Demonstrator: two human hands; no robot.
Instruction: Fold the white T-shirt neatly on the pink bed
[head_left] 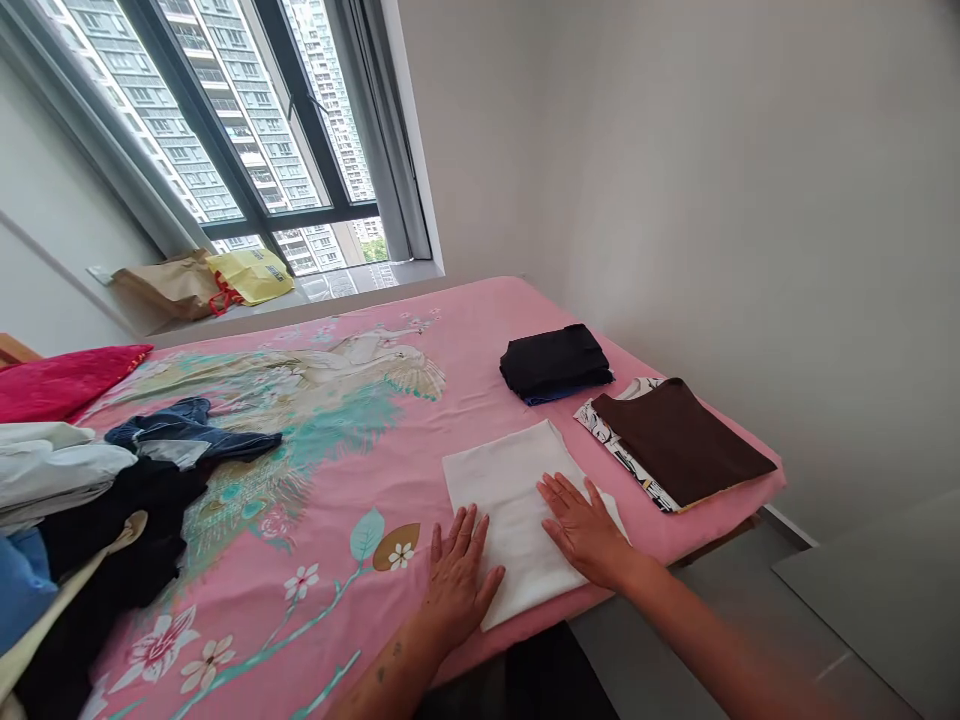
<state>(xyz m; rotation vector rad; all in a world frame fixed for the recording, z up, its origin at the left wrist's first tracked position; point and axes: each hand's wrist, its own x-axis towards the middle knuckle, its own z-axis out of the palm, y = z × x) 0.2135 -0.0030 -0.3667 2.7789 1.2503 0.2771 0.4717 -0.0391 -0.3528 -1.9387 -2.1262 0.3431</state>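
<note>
A white folded garment lies flat near the front edge of the bed; its exact kind cannot be made out. My left hand rests at its left edge, palm down with the fingers stretched out. Flat on its right part lies my right hand, fingers extended and holding nothing. To the right is a stack of folded tops, a dark brown one over a black-and-white patterned one. Behind the white garment sits a folded black stack with some blue showing beneath.
The bed has a pink patterned sheet. Loose clothes pile up at the left, including jeans, a white bundle and black cloth. A red cushion lies behind them. Brown and yellow bags stand on the windowsill.
</note>
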